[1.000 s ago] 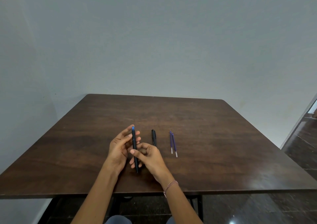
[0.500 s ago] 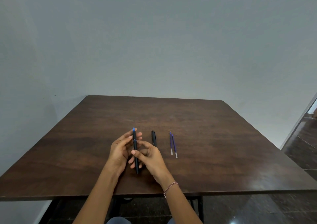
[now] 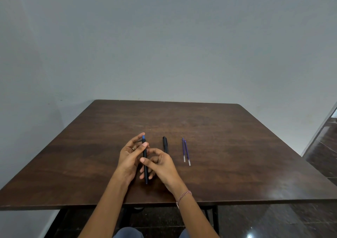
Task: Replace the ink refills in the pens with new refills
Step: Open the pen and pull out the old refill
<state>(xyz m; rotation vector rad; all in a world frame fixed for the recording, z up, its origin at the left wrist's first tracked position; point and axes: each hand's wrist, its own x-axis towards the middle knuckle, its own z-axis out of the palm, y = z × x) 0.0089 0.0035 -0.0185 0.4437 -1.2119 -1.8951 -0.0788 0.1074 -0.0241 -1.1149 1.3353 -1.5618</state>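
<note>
Wooden table (image 3: 237, 146) bears one black pen (image 3: 165, 144), two purple refills (image 3: 183, 150); second pen (image 3: 145, 153) held.

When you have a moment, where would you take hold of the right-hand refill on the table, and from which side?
Probably near its clear near end, pinching from above and the right. The right-hand refill lies flat on the table, and the other refill crowds its left side, nearly touching at the far tips; the near end juts past it.

We're getting soft, even, kinda dim light with only faint shadows. Slight sheen on the bench (image 3: 284, 179) at its right side, one bright glint on the floor (image 3: 249, 236). Wide-angle lens bends the edges; focus looks decent.
</note>
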